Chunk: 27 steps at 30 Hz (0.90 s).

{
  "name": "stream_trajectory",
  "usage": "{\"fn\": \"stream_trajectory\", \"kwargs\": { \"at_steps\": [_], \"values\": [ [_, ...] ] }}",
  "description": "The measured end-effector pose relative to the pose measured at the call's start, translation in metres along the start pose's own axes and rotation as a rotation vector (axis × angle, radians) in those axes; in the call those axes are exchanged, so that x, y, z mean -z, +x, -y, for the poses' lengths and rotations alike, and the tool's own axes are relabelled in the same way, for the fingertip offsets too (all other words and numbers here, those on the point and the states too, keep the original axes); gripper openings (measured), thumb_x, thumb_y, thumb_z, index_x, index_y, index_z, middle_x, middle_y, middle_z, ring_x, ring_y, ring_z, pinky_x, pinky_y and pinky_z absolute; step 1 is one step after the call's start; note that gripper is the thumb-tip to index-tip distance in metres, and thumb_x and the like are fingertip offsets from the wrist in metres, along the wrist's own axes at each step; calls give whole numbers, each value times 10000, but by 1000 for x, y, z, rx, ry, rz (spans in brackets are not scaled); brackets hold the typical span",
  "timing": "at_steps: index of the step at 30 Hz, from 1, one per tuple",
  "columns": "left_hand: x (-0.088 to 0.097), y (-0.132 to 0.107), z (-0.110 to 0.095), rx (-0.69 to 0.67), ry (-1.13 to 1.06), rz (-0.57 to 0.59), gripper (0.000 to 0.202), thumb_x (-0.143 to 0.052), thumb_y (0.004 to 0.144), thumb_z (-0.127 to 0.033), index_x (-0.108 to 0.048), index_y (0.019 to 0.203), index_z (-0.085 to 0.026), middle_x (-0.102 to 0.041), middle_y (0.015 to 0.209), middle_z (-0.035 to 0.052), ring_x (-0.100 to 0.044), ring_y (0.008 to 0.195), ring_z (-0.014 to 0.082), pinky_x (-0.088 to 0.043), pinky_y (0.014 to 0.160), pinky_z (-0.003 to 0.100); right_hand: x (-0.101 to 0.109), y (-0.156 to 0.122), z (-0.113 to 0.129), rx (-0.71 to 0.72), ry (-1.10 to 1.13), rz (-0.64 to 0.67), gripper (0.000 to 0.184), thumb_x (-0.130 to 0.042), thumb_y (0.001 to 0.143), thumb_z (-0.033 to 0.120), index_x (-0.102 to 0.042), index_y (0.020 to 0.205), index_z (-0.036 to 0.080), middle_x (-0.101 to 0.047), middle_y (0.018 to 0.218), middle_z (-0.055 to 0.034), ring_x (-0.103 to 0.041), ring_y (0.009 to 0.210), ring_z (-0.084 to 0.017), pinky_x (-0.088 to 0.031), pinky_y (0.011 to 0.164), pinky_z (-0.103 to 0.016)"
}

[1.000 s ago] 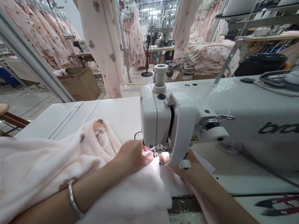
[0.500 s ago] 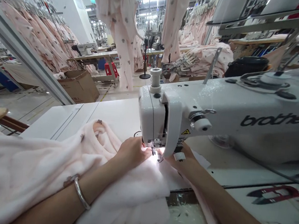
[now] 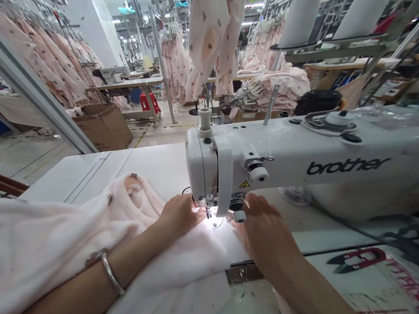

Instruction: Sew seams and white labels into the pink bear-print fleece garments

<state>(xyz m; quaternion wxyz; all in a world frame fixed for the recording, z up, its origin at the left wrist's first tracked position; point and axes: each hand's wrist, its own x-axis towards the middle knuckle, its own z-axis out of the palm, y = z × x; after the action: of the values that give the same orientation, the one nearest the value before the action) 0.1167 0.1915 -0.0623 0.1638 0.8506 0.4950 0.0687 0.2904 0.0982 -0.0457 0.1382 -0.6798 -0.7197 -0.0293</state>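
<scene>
Pale pink fleece fabric (image 3: 191, 269) lies in soft folds over the left of the sewing table and under the machine's needle area. My left hand (image 3: 180, 216) is closed on the fabric, its fingertips just left of the lit presser foot (image 3: 209, 212). To the right of the needle, my right hand (image 3: 267, 229) rests low beside the white sewing machine (image 3: 283, 156). Its fingers bend towards the needle plate, and their tips are partly hidden by the machine head. A narrow pink strip (image 3: 286, 307) hangs below my right forearm.
Red-handled thread snips (image 3: 357, 260) lie on the table at the right. Thread cones (image 3: 300, 20) stand above the machine. Beyond the table are a cardboard box (image 3: 106, 127), hanging pink garments (image 3: 208, 38) and a heap of garments on hangers (image 3: 275, 87).
My right hand has drawn back to the right from the needle, showing more of its back. My left hand stays on the fabric beside the foot. The whole view has shifted slightly.
</scene>
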Motion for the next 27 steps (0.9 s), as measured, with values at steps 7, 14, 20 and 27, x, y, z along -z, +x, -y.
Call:
{"fn": "stream_trajectory", "kwargs": {
  "at_steps": [7,14,20,27],
  "values": [
    [2,-2,-2,8,-6,23,187,-497,824,-289,-647,902,-209,-700,917,51,-643,926,228,-458,859,319,-6,-37,21,384,315,-136,363,-400,817,-24,-578,1076,157,-582,1066,-92,-514,950,-230,-490,821,-391],
    [-3,1,1,41,12,27,200,-507,815,-318,-631,925,-206,-701,922,68,-633,953,240,-448,830,317,-5,-55,22,592,345,-71,223,-423,877,55,-596,974,159,-630,1100,-69,-502,1131,-198,-428,912,-338],
    [1,-2,-3,58,24,29,175,-489,810,-305,-612,879,-201,-700,912,56,-643,906,238,-429,764,302,2,-38,19,426,394,-98,287,-339,845,-14,-579,879,138,-584,865,-70,-512,801,-190,-448,685,-331],
    [4,-4,-8,97,47,30,207,-492,799,-317,-619,893,-183,-705,856,71,-654,827,238,-409,695,295,-12,-26,21,549,190,-97,207,-474,823,-6,-544,741,171,-612,821,-37,-506,759,-177,-417,675,-316]
  ]
}}
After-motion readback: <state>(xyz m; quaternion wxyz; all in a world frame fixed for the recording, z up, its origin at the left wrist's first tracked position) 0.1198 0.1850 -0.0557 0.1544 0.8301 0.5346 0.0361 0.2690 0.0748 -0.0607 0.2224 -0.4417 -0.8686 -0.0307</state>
